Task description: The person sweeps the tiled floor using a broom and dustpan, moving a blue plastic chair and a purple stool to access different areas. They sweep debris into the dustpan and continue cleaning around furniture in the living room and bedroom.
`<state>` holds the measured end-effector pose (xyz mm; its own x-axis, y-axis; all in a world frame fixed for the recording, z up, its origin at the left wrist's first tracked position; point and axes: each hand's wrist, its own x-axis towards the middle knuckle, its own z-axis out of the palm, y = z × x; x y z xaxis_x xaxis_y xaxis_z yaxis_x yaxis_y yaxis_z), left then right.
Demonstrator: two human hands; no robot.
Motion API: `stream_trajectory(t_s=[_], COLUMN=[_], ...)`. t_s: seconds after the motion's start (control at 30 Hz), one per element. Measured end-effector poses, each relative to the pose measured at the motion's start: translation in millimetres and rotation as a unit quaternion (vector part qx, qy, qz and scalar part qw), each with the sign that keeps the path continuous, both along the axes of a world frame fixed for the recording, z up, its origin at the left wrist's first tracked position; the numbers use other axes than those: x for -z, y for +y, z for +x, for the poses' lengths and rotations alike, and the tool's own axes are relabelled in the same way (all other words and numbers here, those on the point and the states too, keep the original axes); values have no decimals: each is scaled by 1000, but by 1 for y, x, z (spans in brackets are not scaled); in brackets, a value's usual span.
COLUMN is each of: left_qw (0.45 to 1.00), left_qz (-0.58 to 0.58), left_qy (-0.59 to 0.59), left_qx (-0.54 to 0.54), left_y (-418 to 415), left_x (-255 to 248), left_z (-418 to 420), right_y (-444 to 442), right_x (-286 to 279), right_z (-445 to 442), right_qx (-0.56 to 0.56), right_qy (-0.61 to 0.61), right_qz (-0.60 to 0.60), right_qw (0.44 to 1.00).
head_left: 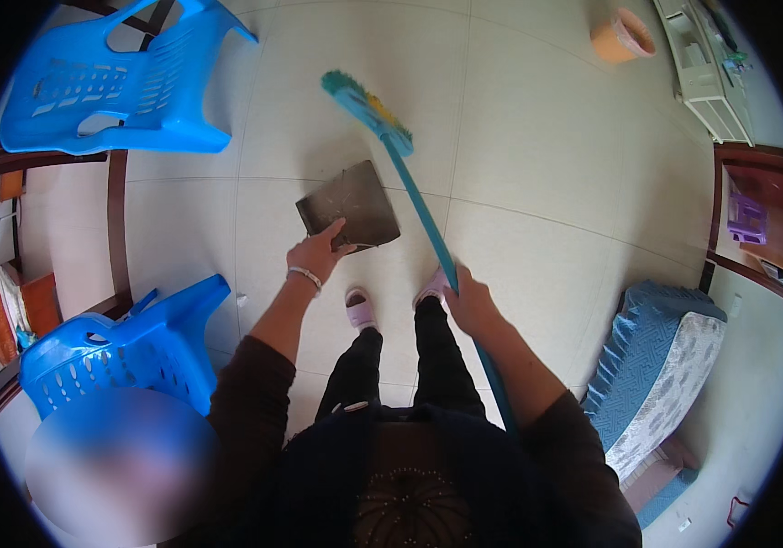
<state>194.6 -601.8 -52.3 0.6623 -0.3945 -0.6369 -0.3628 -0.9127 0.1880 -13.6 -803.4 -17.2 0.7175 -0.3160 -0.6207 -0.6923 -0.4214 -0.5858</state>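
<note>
My left hand [317,255] has hold of a dark, square-cornered dustpan [357,202] near its handle side, and a thin wire shows by my fingers. Whether the pan touches the floor I cannot tell. My right hand [477,301] is wrapped around the teal handle [419,198] of a broom, whose lower end runs back under my forearm. Ahead of the dustpan, the broom head [364,109] has green and yellow bristles turned away from me.
Two blue plastic chairs [117,96] stand on the left; a blurred patch covers part of the nearer chair [124,356]. An orange bin [621,38] and white cabinet [706,82] are at the far right. A covered sofa [645,370] lies right. Tiled floor [528,137] spreads between.
</note>
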Motion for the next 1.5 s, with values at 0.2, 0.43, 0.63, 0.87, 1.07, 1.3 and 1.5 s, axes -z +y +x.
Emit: stream_trajectory(t_s=[0.2,0.43,0.63,0.87,1.07,1.3,1.5], left_qw=[991,980,981,986,984,985,986], left_qz=[-29,-15,-31,-16,-16,-15,-10], left_qy=[9,60,65,45,79,82,78], left_qx=[-129,-191,-180,-159,-157,-150,-149], left_y=[51,67,64,61,63,55,59], left_x=[28,25,22,36,29,24,24], left_z=[-35,-44,-39,-37,-34,-32,-31], right_y=[21,55,27,68,50,41,66], right_x=[40,31,-19,-2,-65,-4,-53], right_z=[76,23,17,19,0,-15,-31], right_qx=[-80,-130,-145,-25,-62,28,30], right_qy=[70,76,28,205,230,198,234], right_qz=[-18,98,61,169,134,98,239], right_qw=[994,984,987,964,962,975,942])
